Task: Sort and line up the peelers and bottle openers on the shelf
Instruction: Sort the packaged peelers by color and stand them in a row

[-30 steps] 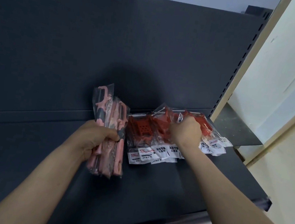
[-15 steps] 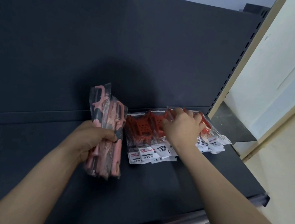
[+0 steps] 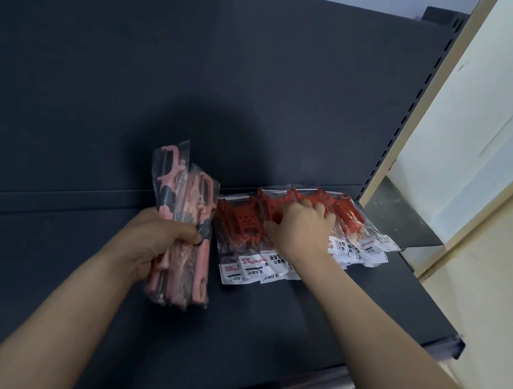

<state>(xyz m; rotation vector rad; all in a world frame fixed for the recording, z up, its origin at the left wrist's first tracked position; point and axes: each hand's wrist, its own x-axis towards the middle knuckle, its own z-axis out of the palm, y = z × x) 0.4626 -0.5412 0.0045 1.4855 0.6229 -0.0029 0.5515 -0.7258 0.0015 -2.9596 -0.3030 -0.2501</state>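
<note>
The left hand (image 3: 156, 239) has its fingers curled tightly round a bundle of pink bagged tools (image 3: 188, 204), held upright over the middle of the shelf (image 3: 263, 327). Just beside it, overlapping red peeler packets (image 3: 239, 223) lie along the shelf's back edge toward its right end. The right hand (image 3: 304, 230) rests on them, fingers loosely spread.

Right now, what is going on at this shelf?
A person is sorting packaged kitchen tools on a dark shelf. The left hand grips a bundle of pink packets, held upright. The right hand lies on a row of red packets at the back of the shelf; whether it pinches one, I cannot tell.
</note>
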